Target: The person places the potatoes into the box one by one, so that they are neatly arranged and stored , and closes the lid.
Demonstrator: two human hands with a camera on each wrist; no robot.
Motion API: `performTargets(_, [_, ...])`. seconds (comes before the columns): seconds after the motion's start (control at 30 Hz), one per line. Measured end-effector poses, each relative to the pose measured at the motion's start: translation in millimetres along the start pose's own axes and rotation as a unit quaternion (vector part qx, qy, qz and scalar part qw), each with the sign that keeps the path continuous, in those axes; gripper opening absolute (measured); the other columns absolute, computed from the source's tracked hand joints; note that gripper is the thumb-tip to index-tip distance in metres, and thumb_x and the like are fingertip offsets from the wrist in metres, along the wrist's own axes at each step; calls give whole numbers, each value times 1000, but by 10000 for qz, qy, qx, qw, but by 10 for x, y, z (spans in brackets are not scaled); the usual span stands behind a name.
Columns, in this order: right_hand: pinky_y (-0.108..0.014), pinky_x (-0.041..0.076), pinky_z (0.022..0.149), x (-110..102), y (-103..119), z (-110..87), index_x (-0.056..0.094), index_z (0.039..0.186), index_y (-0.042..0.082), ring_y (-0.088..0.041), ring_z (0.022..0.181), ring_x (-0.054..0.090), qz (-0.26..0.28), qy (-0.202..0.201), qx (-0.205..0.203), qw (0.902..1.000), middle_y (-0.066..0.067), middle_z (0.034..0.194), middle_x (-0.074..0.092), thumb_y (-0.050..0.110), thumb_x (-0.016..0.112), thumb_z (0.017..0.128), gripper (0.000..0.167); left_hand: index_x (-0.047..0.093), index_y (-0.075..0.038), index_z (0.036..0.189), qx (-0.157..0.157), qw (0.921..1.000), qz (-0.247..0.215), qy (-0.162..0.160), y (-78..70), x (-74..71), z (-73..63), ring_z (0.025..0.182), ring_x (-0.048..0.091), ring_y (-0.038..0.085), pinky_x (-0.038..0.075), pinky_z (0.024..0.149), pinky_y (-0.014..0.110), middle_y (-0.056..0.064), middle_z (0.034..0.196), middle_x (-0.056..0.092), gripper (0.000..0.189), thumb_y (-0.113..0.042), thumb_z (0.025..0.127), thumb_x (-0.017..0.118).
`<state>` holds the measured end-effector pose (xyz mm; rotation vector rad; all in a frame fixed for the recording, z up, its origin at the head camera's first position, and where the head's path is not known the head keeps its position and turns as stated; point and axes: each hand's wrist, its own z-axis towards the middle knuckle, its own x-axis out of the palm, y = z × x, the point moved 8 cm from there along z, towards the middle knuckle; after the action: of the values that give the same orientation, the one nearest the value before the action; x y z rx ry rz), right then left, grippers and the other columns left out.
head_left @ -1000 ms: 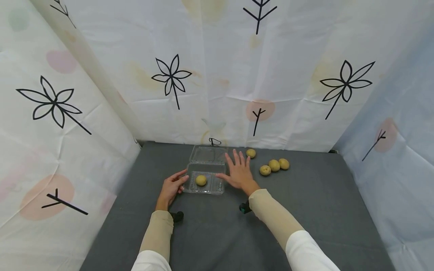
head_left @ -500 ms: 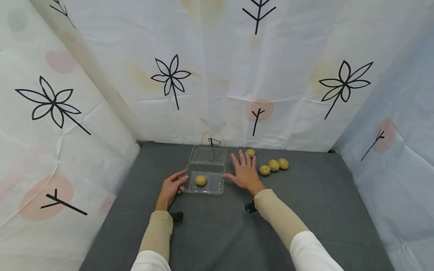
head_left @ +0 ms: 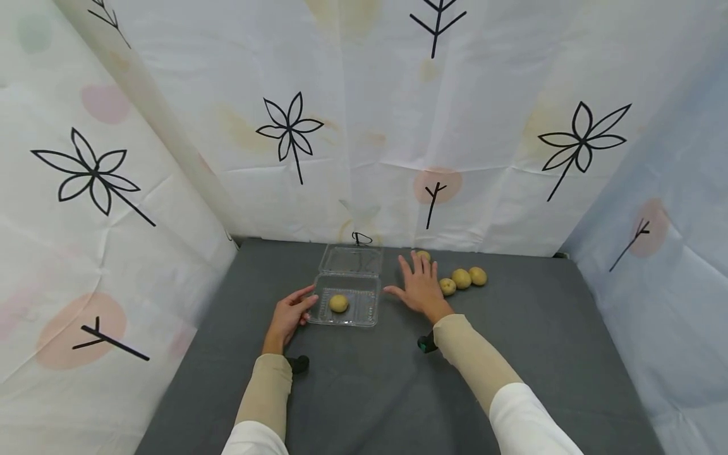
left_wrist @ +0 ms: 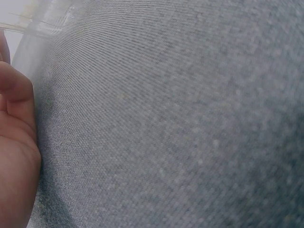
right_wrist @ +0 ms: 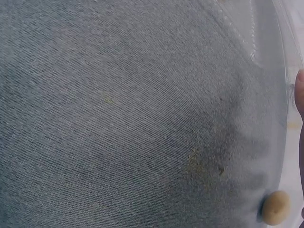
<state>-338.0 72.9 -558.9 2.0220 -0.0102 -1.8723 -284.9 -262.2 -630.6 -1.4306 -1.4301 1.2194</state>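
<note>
Pinching the left rim of an open clear box point(head_left: 363, 309) on the grey worktop point(head_left: 352, 392) is the person's left hand point(head_left: 288, 316); one potato point(head_left: 338, 303) lies inside the box. From here the right hand point(head_left: 422, 291) looks free, its fingers point(head_left: 418, 265) spread wide, partly hiding a second potato point(head_left: 424, 255), with three potatoes point(head_left: 461, 278) in a row just to its right.

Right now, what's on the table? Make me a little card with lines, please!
Container: clear plastic clamshell, lid open
Inside it: one potato
Left grip: holds the container's left edge
Right grip: spread wide, holding nothing
Far potato: partly hidden behind right grip
Potato row: three, right of right grip
Tabletop: dark gray
</note>
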Motion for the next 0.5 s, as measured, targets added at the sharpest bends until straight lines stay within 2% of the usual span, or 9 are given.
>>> performTargets(0.23, [-67, 8, 125, 7, -95, 71, 21, 164, 17, -45, 158, 8, 172, 69, -1, 9998, -20, 170, 10, 68, 55, 96, 92, 66, -19, 137, 39, 10000, -48, -3, -23, 1, 2, 56, 54, 4, 48, 54, 20, -5, 85, 60, 51, -34, 90, 80])
performTargets(0.5, [-66, 14, 125, -59, -186, 110, 23, 163, 12, -47, 155, 15, 430, -62, -42, 9990, -24, 167, 17, 60, 61, 96, 90, 66, -20, 137, -26, 10000, -28, 72, -18, 17, -19, 57, 54, 4, 49, 54, 20, -4, 86, 60, 50, -33, 91, 79])
